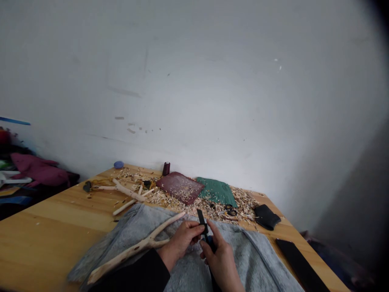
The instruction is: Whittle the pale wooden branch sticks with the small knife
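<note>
Both hands meet over a grey cloth point(255, 253) spread at the table's near edge. A narrow black strip point(200, 217) stands up between them, with something dark blue lower down; its exact kind is unclear. My left hand point(182, 239) pinches the strip between thumb and fingers. My right hand point(220, 255) curls around its lower part, index finger raised along the side. Left of the hands, a peeled forked branch point(146, 243) lies on the cloth, partly behind my left wrist.
Wood shavings point(240, 198) cover the table point(57, 227) beyond the cloth. Among them lie a maroon sheet point(180, 186), a green sheet point(215, 190) and a thread spool point(166, 168). More peeled branches point(124, 190) lie left. A black pouch point(267, 217) and dark flat slab point(299, 263) are right.
</note>
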The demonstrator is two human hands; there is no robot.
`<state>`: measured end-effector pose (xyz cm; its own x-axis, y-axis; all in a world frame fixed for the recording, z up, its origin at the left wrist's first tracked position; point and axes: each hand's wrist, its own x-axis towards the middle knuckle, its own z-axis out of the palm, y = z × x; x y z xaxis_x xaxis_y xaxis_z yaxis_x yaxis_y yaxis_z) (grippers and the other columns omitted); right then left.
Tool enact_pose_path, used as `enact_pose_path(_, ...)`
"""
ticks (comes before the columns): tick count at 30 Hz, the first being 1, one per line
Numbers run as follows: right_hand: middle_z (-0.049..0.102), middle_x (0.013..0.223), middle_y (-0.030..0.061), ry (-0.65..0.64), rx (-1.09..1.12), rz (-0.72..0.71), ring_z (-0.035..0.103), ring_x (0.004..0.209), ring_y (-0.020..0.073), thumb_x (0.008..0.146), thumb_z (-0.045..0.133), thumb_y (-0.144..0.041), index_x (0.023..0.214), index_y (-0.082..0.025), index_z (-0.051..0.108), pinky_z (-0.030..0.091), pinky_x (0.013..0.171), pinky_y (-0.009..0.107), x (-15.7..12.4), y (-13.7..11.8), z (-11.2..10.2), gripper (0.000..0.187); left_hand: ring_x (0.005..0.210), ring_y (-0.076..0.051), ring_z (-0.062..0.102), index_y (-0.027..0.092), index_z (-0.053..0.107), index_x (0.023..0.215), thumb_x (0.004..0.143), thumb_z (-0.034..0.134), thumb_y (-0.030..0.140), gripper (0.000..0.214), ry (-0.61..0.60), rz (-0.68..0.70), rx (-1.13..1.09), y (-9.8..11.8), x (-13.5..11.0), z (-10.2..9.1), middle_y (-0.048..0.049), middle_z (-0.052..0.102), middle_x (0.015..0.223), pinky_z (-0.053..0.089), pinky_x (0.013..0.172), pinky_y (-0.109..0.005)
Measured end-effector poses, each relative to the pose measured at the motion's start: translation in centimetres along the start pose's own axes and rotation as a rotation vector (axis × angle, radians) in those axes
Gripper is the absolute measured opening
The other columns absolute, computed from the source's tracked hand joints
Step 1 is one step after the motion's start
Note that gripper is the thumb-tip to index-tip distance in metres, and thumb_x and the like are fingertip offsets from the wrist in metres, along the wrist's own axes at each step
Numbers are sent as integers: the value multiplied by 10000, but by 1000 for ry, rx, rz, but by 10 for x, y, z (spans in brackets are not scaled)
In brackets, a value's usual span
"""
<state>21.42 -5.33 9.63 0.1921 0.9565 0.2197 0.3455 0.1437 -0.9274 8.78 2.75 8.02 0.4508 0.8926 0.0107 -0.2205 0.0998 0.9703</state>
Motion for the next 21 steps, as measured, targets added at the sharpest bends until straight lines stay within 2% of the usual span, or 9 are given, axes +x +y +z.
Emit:
enact_pose_path(4, 753, 829, 45, -83, -57, -70, 683, 656, 201, 766, 628, -316, 1478, -143, 476, 572, 696, 322, -4, 2, -7, 748, 467, -69, 370, 161, 592, 588, 545, 822, 629, 523, 45, -21, -32, -2, 1, 1, 56, 468, 486, 200, 495, -242)
enact_pose_path(8, 765, 785, 30, -154, -70, -57, 711, 653, 214, 800, 575, -248, 1527, -177, 396, 597, 704, 351, -8, 4, -10, 752, 465, -63, 370, 164, 571, 590, 479, 832, 670, 580, 57, -51, -71, 0, 2, 2, 58, 469, 495, 216, 485, -228)
enact_pose_path(9, 777, 830, 40, -152, -75, -65, 729, 704, 222, 803, 562, -233, 1525, -181, 400, 602, 741, 363, -8, 4, -10, 742, 466, -61, 371, 164, 573, 598, 476, 827, 681, 589, 57, -57, -77, 0, 2, 2, 58, 471, 500, 221, 484, -224)
enact_pose_path(11, 777, 1047, 79, -127, -85, -118, 737, 938, 242, 782, 555, -198, 1503, -186, 440, 574, 890, 392, -8, 5, -8, 730, 469, -60, 381, 162, 583, 619, 481, 815, 697, 599, 59, -64, -74, 2, 1, 3, 55, 480, 515, 234, 483, -216)
enact_pose_path(13, 701, 1259, 97, -106, -95, -180, 652, 1174, 249, 755, 554, -168, 1481, -181, 474, 496, 1023, 409, -7, 6, -7, 730, 476, -68, 404, 162, 595, 634, 489, 801, 709, 602, 55, -66, -48, 3, 0, 4, 48, 490, 527, 254, 482, -214)
enact_pose_path(14, 669, 1309, 99, -105, -102, -197, 615, 1231, 247, 753, 544, -158, 1478, -172, 476, 468, 1055, 412, -7, 8, -6, 729, 482, -75, 418, 163, 601, 640, 495, 789, 717, 603, 53, -65, -25, 4, -1, 5, 44, 496, 533, 265, 484, -216)
enact_pose_path(18, 662, 1314, 101, -92, -158, -234, 619, 1226, 233, 785, 492, -129, 1471, -157, 483, 459, 1064, 397, -4, 15, -12, 687, 502, -109, 450, 175, 590, 601, 564, 700, 760, 597, 66, -17, 151, 9, -3, 6, 21, 506, 535, 309, 501, -245)
enact_pose_path(21, 646, 1343, 102, -44, -311, -242, 620, 1225, 229, 832, 450, -115, 1486, -178, 466, 478, 1038, 367, 0, 15, -27, 657, 585, -148, 503, 185, 609, 643, 721, 569, 738, 559, 167, 80, 348, 19, -1, -2, -4, 554, 601, 365, 567, -270)
